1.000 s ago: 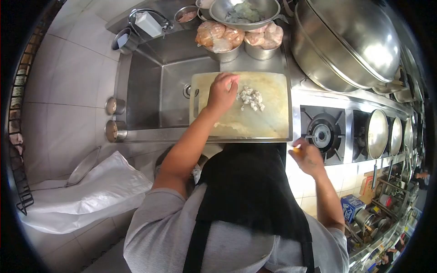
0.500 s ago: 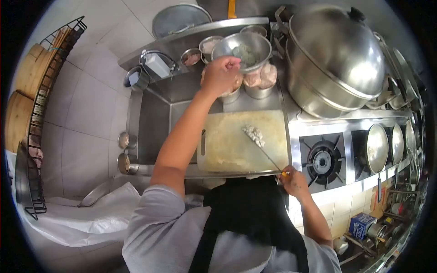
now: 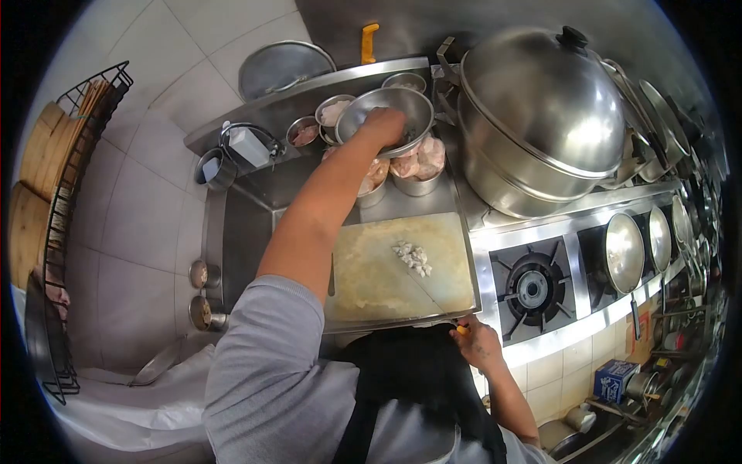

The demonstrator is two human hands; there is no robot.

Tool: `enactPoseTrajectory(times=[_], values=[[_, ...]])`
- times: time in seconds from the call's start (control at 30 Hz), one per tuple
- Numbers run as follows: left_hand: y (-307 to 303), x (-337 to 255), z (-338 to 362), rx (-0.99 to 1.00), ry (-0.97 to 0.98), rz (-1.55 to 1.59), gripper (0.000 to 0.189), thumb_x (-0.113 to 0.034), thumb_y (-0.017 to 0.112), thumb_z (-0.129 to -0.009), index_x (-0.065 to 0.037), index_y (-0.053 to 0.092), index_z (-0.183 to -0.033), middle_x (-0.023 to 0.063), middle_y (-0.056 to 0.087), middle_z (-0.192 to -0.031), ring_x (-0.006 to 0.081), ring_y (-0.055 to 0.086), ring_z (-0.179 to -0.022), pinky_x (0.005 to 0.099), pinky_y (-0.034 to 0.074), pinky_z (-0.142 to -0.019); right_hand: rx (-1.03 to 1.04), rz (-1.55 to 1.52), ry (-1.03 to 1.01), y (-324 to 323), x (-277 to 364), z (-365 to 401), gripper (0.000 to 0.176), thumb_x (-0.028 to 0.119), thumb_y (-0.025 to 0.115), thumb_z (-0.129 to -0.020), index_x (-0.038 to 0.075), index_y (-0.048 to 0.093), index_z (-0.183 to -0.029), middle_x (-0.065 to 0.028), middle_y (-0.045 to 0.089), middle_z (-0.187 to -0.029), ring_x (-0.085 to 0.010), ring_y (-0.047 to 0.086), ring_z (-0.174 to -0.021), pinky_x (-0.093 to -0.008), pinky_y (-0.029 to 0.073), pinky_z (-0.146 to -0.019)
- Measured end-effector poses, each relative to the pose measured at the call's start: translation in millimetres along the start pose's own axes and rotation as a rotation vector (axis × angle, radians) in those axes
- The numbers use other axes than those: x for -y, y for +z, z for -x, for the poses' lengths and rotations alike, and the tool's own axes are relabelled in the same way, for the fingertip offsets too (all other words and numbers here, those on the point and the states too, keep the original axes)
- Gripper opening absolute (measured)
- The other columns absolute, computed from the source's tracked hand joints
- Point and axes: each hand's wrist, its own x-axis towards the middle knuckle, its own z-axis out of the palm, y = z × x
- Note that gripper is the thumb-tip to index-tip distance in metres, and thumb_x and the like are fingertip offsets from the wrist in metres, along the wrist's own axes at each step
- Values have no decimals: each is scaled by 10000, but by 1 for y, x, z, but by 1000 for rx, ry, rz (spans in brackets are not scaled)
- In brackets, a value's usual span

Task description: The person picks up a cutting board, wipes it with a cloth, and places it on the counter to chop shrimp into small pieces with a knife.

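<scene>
My left hand (image 3: 384,124) reaches down into a wide metal bowl (image 3: 424,112); its fingers are hidden below the back of the hand. Greyish food lies in the bowl beside it. At the front right corner of the cutting board (image 3: 367,286), my right hand (image 3: 481,346) is closed round the yellow handle of a knife (image 3: 463,330). The thin blade points inward over the board. A small heap of chopped whitish pieces (image 3: 413,258) lies on the board beyond the knife. Under the bowl stand metal pots of pale raw meat (image 3: 418,162).
A big domed steamer pot (image 3: 541,124) stands right of the bowl, with a gas burner (image 3: 533,289) and pans (image 3: 624,251) nearby. The sink (image 3: 243,232) lies left of the board. Another yellow-handled tool (image 3: 369,42) is at the back wall.
My left hand has gone from above the bowl's near rim down into it. My right hand still holds the knife, whose blade has drawn back from the chopped pieces. The view has shifted.
</scene>
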Motion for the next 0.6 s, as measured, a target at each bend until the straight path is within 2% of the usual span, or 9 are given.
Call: enactPoseTrajectory(times=[0.07,0.13,0.17,0.23,0.27,0.33,0.43,0.57,0.6], values=[[2,2,-1,-27,-2,-34,280,-221,742,-735,-89,745,-982,175,720,-1060,366,684,-965,421,548,-849,-17,6,-64,1,0,1,309,262,735,-876,43,620,-1060,-191,718,-877,-406,690,-844,-465,543,-744],[2,11,-6,-113,-134,296,257,-242,718,-767,-43,744,-928,186,728,-937,364,698,-879,431,547,-795,-11,11,-67,6,-1,1,309,267,732,-878,46,623,-1064,-192,717,-880,-407,690,-845,-468,543,-747],[-4,13,-7,-116,-136,294,257,-242,718,-767,-43,744,-928,186,728,-937,364,698,-879,431,547,-795,-4,16,-72,8,-2,0,309,272,729,-879,50,625,-1067,-194,717,-883,-408,689,-846,-470,542,-750],[-17,20,-4,-286,-272,611,279,-266,709,-791,-22,737,-923,132,725,-814,273,704,-808,379,543,-720,4,7,-87,10,-2,-3,309,275,726,-881,51,627,-1069,-201,715,-886,-411,688,-850,-475,541,-754],[-27,21,5,-288,-280,608,279,-266,709,-791,-22,737,-923,132,725,-814,273,704,-808,379,543,-720,13,-2,-96,11,-3,-5,309,279,723,-882,52,629,-1070,-208,712,-890,-414,686,-853,-480,541,-758],[-53,15,40,-230,-403,1049,266,-266,689,-833,-30,728,-949,48,702,-790,156,664,-738,302,520,-662,56,0,-92,12,-1,-12,302,276,713,-889,53,622,-1072,-216,707,-883,-418,685,-847,-486,539,-756],[-63,6,115,-149,-319,1178,213,-211,658,-866,-51,718,-993,5,684,-822,89,624,-717,256,492,-631,106,22,-100,23,-13,-28,285,273,683,-907,56,604,-1073,-230,697,-864,-426,683,-831,-501,536,-744],[1,-18,218,-73,-306,1228,197,-178,668,-843,-14,734,-931,27,705,-813,107,628,-733,266,502,-674,114,105,-143,29,-35,-42,271,274,612,-942,80,562,-1125,-247,684,-838,-464,668,-795,-541,531,-717],[35,-21,239,89,-320,1165,203,-174,675,-834,-19,739,-949,41,714,-828,116,639,-752,280,508,-690,125,136,-121,28,-35,-45,246,269,570,-958,65,571,-1096,-252,685,-841,-468,668,-796,-549,529,-724]])
